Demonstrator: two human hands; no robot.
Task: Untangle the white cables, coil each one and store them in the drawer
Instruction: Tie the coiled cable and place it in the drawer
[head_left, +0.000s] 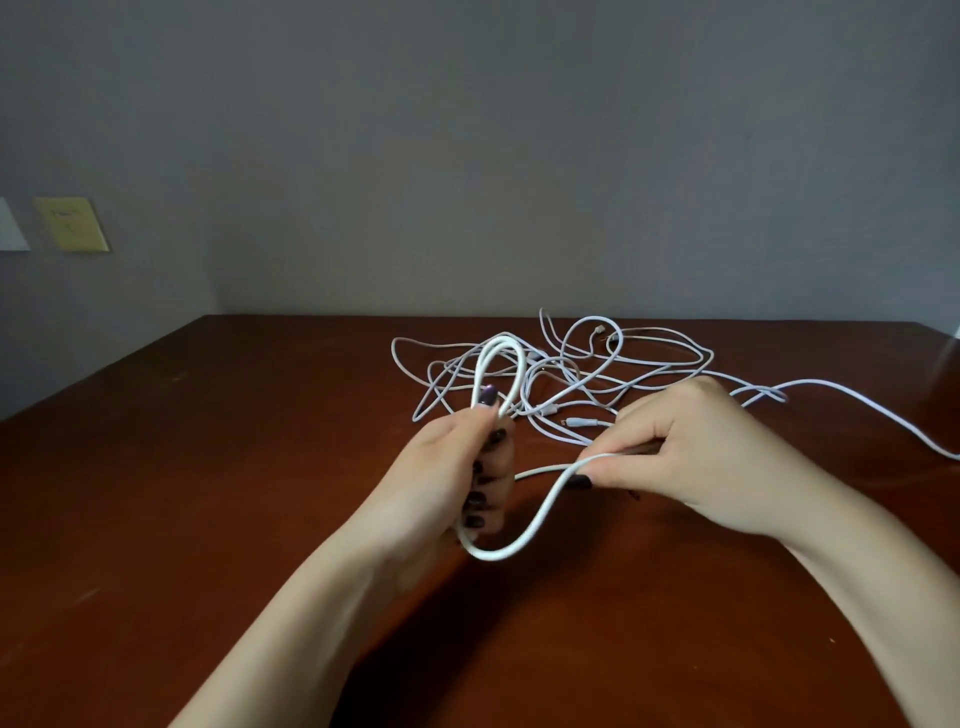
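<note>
My left hand (457, 467) grips a white cable (540, 514) folded into a loop that sticks up above the fist. From the bottom of that fist the cable sags and rises to my right hand (691, 452), which pinches it between thumb and fingers. Behind both hands a tangle of white cables (571, 374) lies on the brown wooden table (208, 467), with small connectors visible in it. One strand (883, 415) runs off toward the right edge. No drawer is in view.
A grey wall stands behind the table's far edge. A yellow note (72, 223) and a white sheet (10, 228) hang on the wall at the left. Bare table surface spreads to the left and in front of my arms.
</note>
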